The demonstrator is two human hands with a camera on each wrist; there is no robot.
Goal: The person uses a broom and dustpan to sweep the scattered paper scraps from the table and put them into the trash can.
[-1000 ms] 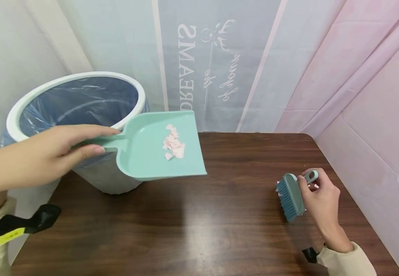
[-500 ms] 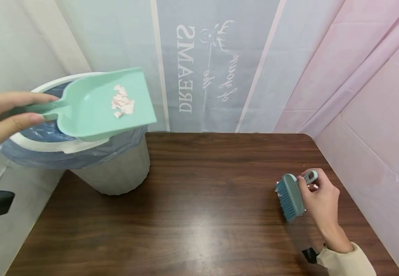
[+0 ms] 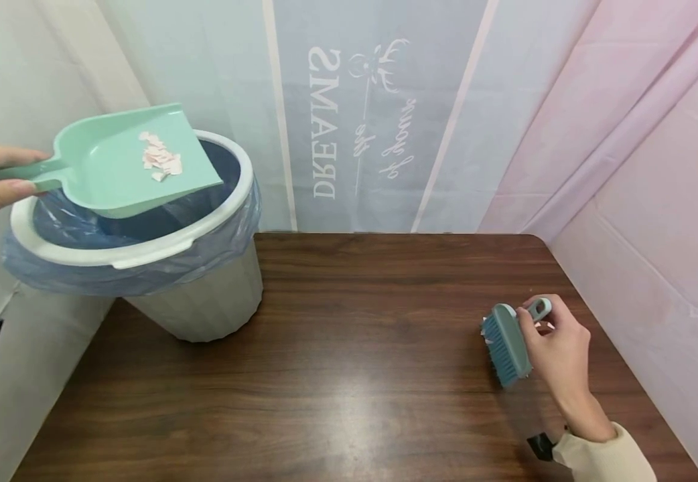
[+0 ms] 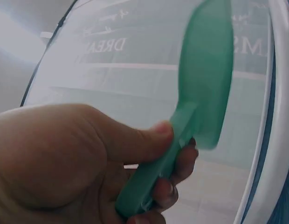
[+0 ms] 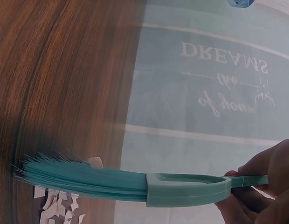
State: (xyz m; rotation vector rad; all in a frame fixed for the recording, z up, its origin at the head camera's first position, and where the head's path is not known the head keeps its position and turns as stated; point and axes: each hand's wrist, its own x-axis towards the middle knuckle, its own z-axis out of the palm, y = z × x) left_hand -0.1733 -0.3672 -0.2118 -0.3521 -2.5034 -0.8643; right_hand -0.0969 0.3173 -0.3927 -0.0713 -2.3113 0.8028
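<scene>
My left grip [image 4: 84, 154] held the mint dustpan [image 3: 114, 167], bearing pale scraps [image 3: 161, 159], over the lined bin [image 3: 144, 253]; my right grip [image 3: 564, 347] pinched the hand brush [image 3: 510, 337].

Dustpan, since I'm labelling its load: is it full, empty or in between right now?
In between: in the head view, pale paper scraps cover only part of the dustpan, leaving bare surface around them.
</scene>
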